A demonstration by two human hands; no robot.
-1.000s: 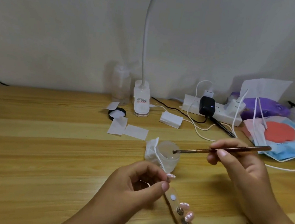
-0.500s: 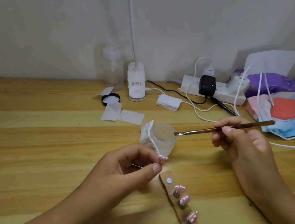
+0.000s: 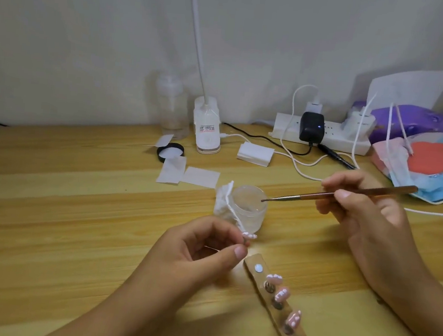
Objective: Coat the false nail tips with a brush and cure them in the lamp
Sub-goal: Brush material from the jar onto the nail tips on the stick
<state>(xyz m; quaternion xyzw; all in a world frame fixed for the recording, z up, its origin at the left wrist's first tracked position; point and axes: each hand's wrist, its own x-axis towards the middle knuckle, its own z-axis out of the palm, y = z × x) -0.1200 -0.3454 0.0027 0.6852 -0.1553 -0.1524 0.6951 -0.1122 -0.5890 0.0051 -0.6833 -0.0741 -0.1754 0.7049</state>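
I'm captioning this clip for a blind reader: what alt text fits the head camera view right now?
A person's right hand holds a thin brush with its tip at the rim of a small clear jar, while the left hand pinches a pink false nail tip near it. More tips sit on a strip on the wooden table.

Wood-grain table (image 3: 51,206); frosted plastic jar (image 3: 249,207); glossy nail tips (image 3: 281,293)

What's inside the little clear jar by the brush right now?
The brush tip sits just inside the jar, at its right rim, held by the right hand. Contents look clear; their level cannot be told. A white wipe hides the jar's left side.
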